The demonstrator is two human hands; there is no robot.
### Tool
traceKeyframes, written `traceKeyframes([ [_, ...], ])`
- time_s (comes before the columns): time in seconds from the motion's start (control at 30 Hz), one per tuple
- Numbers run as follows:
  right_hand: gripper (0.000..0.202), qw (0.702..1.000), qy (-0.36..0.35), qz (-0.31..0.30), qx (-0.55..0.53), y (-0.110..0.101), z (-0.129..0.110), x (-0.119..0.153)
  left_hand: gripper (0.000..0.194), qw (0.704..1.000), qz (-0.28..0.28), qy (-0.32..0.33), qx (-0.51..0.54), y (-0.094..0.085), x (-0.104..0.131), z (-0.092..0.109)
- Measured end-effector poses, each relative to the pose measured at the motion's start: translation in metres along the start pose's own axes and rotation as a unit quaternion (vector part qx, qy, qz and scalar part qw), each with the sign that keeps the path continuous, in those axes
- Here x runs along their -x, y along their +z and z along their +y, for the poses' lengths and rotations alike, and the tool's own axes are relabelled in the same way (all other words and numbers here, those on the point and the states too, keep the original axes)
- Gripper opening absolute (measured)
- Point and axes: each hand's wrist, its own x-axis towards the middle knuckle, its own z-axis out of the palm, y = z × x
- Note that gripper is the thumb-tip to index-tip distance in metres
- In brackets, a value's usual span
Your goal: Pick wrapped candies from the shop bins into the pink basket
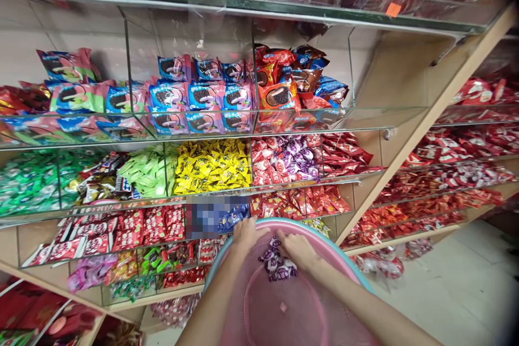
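A round pink mesh basket (284, 221) sits inside a light-blue rim (367, 281) in front of me. My left hand (246, 235) is closed over its far left edge, with the thumb towards the inside. Inside the far wall, my right hand (300, 251) has its fingers curled against a small cluster of purple-and-white wrapped candies (281, 270); its index finger reaches towards the edge. The undersides of the right fingers are hidden. Lower down, a small pale pink square (283, 307) shows on the basket's bottom.
Tilted shelves with clear dividers hold packaged cookies (203, 96), yellow-wrapped candies (214, 167), green-wrapped candies (28, 178) and red-and-purple candies (287, 157). Dark blue packets (235, 216) lie just beyond my left hand. A wooden upright (405, 162) separates another candy shelf; tiled floor (458, 281) shows at right.
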Motion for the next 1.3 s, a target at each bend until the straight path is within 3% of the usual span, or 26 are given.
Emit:
traceKeyframes([
  [0.4,0.028,1.000,0.002,0.009,0.010,0.014,-0.006,-0.001,0.071,1.000,-0.002,0.000,0.010,-0.004,0.002,0.000],
  [0.8,0.021,0.998,0.018,0.035,-0.045,-0.001,0.002,0.010,0.067,1.000,0.014,0.006,0.012,0.002,-0.001,-0.001],
  [1.07,0.022,0.990,0.028,-0.060,-0.124,0.007,-0.008,0.024,0.069,1.000,-0.006,0.005,0.003,-0.005,0.001,0.000],
  [1.2,0.026,0.990,0.047,-0.056,-0.122,0.013,-0.014,0.023,0.068,1.000,-0.003,0.001,-0.002,-0.003,0.001,0.000],
  [1.3,0.024,0.989,0.048,-0.033,-0.135,0.000,-0.011,0.021,0.068,1.000,0.006,0.004,-0.001,0.000,-0.001,-0.002],
])
